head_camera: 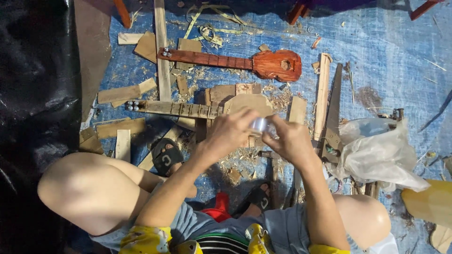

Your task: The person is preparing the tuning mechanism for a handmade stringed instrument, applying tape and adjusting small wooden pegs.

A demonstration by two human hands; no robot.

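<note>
My left hand (229, 131) and my right hand (291, 138) meet in front of me, both closed around a small clear, shiny object (259, 124) that is blurred. Just beyond my hands lies an unfinished small wooden guitar (197, 109) of pale wood, its body partly hidden by my left hand. Farther away lies a finished reddish-brown small guitar (245, 62) with metal tuning pegs at its left end. I sit on the ground with knees apart, feet in black sandals (165, 156).
A blue tarp (376, 42) covers the ground, strewn with wood offcuts, strips and shavings. A handsaw (333, 113) and a long wooden batten (322, 94) lie right of my hands, beside a crumpled clear plastic bag (376, 153). Black sheeting (33, 94) lies at left.
</note>
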